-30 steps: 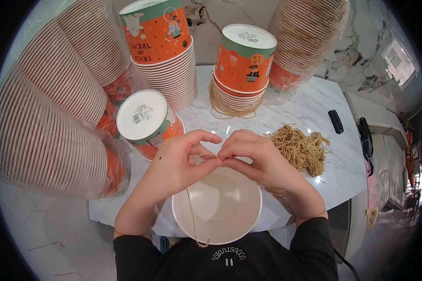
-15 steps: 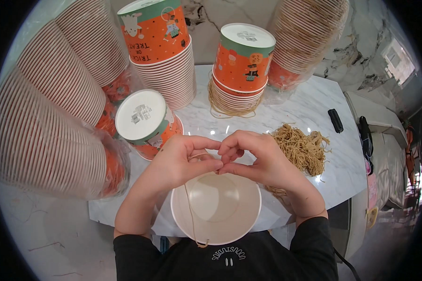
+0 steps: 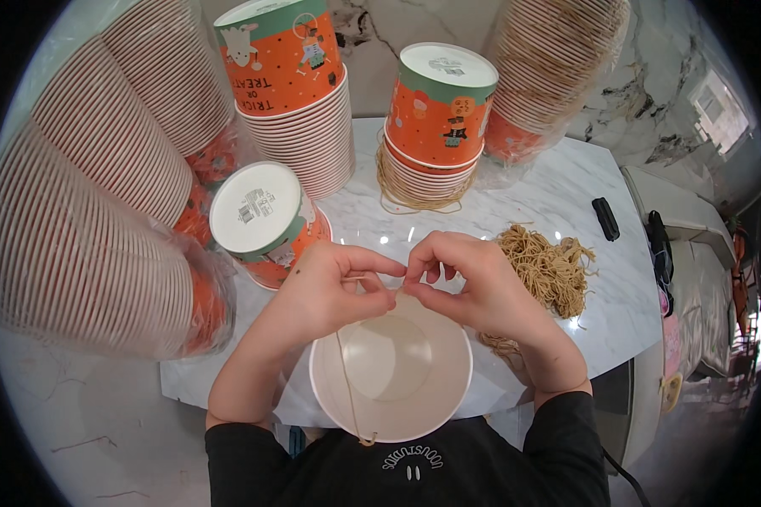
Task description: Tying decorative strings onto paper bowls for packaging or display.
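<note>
A paper bucket point(image 3: 440, 393) with a white inside stands mouth up at the table's near edge, close to my shirt. A thin tan cord point(image 3: 348, 380) is knotted at its near rim and runs across the mouth up to my left hand point(image 3: 334, 283). That hand is curled at the far rim with the cord passing through its fingers. My right hand point(image 3: 461, 275) meets it there, thumb and fingertips pinched together. Whatever lies between the right fingertips is too small to make out. The far rim is partly hidden behind both hands.
A heap of tan cords point(image 3: 550, 270) lies right of my right hand. Upside-down orange buckets point(image 3: 444, 118) and a tall nested stack point(image 3: 300, 139) stand behind. A single bucket point(image 3: 258, 207) is near my left hand. Wrapped stacks point(image 3: 84, 262) crowd the left. A black object point(image 3: 604, 218) lies right.
My right hand has shifted slightly right, and the left thumb and forefinger have parted a little. The bucket has hardly moved.
</note>
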`<act>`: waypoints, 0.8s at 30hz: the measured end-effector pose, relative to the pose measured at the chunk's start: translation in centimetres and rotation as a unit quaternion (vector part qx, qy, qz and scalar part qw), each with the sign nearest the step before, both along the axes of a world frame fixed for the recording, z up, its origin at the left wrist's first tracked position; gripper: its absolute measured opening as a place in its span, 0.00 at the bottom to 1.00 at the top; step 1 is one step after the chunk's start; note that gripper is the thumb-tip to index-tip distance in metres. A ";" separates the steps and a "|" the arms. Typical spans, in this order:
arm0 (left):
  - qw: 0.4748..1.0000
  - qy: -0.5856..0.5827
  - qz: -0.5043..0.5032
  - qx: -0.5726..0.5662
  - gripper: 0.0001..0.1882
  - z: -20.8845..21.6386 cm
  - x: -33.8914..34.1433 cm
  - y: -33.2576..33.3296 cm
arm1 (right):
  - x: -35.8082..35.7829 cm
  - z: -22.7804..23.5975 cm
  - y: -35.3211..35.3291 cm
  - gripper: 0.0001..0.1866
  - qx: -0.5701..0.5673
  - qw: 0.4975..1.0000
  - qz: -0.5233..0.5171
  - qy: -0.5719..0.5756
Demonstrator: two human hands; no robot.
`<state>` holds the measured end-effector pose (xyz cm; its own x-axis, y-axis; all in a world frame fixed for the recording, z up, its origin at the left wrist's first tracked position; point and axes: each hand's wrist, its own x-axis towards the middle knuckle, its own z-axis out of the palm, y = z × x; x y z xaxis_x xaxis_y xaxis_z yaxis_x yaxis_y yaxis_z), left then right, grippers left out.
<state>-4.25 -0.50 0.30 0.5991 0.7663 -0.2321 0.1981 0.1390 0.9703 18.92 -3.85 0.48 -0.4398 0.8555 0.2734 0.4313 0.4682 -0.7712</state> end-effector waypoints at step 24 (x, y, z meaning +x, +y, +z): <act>0.998 -0.048 0.049 0.019 0.04 -1.7 0.7 0.8 | -1.3 -0.4 -1.4 0.09 0.011 0.999 -0.037 0.009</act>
<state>-3.52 0.28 -1.35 0.5393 0.8291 -0.1475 0.0923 0.1159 0.9890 17.65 -5.21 0.09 -0.3697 0.8792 0.3006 0.4513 0.4527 -0.7690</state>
